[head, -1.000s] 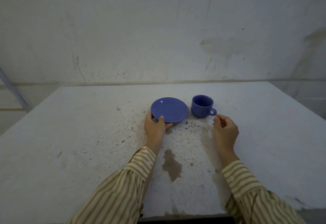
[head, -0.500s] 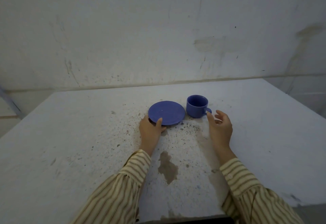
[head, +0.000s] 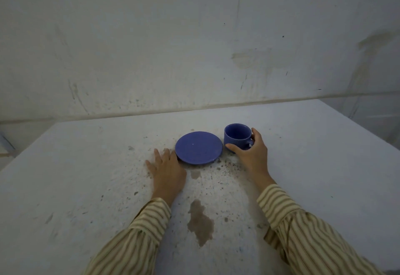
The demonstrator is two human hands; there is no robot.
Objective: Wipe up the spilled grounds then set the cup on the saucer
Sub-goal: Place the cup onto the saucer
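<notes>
Fingers of my right hand wrap the blue cup beside the saucer; my left hand lies flat, grip open, on the speckled worktop.

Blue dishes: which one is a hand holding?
The cup. The right hand wraps around it by the handle. The flat saucer beside it only has the left hand resting at its edge.

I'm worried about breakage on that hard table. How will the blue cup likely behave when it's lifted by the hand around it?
The blue cup looks like glazed ceramic, so probably rigid, somewhat slick and chippable against the table. It is squat and wide, so unlikely to tip. The right hand wraps its handle side, which should steady it.
</notes>
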